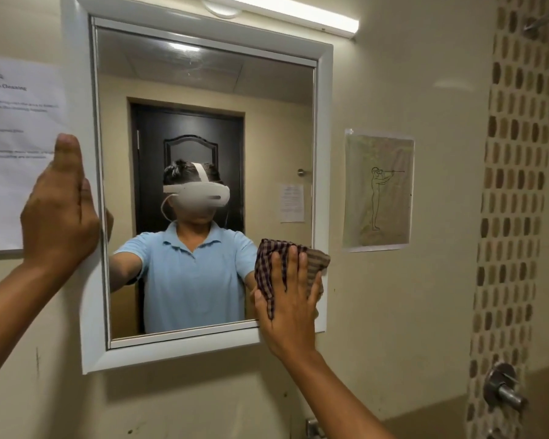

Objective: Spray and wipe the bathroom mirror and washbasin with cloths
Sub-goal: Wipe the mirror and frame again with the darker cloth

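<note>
Right hand (290,299) pressed a checked cloth (274,264) flat-fingered at the mirror's (203,137) 5 o'clock corner; left hand (61,213), fingers straight, braced the frame's (91,280) 9 o'clock edge.

the mirror (203,128) is smooth, glossy glass with faint streaks near its top, set in a white frame (92,312) with a smooth satin finish. the cloth (267,264) under the right hand (289,308) is thin woven fabric, checked and matt, creased into soft folds. the wall (393,312) is smooth and slightly glossy. a strip of small pebble-like tiles (514,185) looks glazed. 2 paper sheets hang on the wall: a plain matt notice (16,122) and a drawing (377,191) under shiny clear film. the wall fitting (501,388) is brushed metal.
</note>
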A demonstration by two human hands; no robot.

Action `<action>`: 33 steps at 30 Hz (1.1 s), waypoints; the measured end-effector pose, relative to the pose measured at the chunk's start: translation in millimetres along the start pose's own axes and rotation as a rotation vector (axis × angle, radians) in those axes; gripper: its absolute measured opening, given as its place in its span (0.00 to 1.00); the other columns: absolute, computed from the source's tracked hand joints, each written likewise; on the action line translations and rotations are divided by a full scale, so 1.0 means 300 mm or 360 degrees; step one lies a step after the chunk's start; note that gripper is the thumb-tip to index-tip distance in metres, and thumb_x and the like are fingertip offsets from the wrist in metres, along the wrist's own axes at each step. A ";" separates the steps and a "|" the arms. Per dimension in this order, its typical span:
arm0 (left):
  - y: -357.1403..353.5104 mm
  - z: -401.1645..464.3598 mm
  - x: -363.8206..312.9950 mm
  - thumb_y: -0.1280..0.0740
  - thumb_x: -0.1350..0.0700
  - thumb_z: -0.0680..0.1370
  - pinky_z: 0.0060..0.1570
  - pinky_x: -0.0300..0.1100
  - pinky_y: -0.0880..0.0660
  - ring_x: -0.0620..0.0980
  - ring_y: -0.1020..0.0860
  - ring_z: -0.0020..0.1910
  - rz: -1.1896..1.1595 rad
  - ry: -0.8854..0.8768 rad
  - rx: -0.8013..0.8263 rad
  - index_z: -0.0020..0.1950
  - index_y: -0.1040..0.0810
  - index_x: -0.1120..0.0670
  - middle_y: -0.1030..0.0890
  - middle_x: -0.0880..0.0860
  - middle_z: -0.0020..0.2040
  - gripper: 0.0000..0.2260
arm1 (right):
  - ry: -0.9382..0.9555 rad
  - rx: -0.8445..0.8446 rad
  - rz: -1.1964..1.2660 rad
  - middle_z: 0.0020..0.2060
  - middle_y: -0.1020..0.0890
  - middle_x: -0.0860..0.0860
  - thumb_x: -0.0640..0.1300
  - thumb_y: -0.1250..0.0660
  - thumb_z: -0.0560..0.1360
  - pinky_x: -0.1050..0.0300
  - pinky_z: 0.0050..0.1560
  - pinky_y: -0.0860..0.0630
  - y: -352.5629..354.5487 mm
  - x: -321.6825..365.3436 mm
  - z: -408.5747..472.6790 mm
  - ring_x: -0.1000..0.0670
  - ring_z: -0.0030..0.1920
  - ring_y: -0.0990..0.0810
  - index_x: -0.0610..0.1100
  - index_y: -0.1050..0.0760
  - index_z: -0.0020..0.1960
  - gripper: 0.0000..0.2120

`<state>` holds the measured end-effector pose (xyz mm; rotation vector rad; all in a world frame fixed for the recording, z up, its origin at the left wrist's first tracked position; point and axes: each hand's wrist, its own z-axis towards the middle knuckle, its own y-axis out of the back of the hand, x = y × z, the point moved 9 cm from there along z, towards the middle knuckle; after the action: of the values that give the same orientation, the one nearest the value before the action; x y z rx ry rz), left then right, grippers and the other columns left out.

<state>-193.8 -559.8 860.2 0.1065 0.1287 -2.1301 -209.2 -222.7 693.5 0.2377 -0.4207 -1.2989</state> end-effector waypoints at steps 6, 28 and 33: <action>0.043 0.000 -0.031 0.45 0.60 0.83 0.67 0.50 0.32 0.58 0.31 0.71 0.0050 -0.0073 -0.0015 0.80 0.44 0.54 0.35 0.55 0.78 0.25 | -0.0045 -0.0206 -0.0065 0.81 0.53 0.44 0.59 0.48 0.80 0.30 0.75 0.53 0.072 0.131 0.192 0.43 0.80 0.57 0.46 0.53 0.81 0.34; 0.049 -0.101 -0.005 0.40 0.54 0.82 0.65 0.51 0.27 0.55 0.28 0.69 -0.0014 -0.0150 0.0313 0.81 0.52 0.53 0.32 0.57 0.75 0.31 | 0.0474 -0.0098 0.0166 0.81 0.57 0.46 0.57 0.54 0.83 0.36 0.77 0.59 0.002 0.835 0.295 0.46 0.80 0.61 0.46 0.57 0.81 0.31; 0.049 -0.182 0.007 0.39 0.55 0.82 0.63 0.59 0.26 0.59 0.27 0.68 -0.0010 -0.0201 0.0431 0.81 0.55 0.51 0.39 0.56 0.79 0.33 | 0.0655 -0.0013 0.0103 0.81 0.54 0.48 0.56 0.44 0.81 0.34 0.75 0.50 -0.086 0.757 0.043 0.46 0.81 0.56 0.48 0.53 0.81 0.34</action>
<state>-181.1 -562.1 805.1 0.1303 -0.2346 -2.1441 -190.2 -447.3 732.9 0.4704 -0.0717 -1.1518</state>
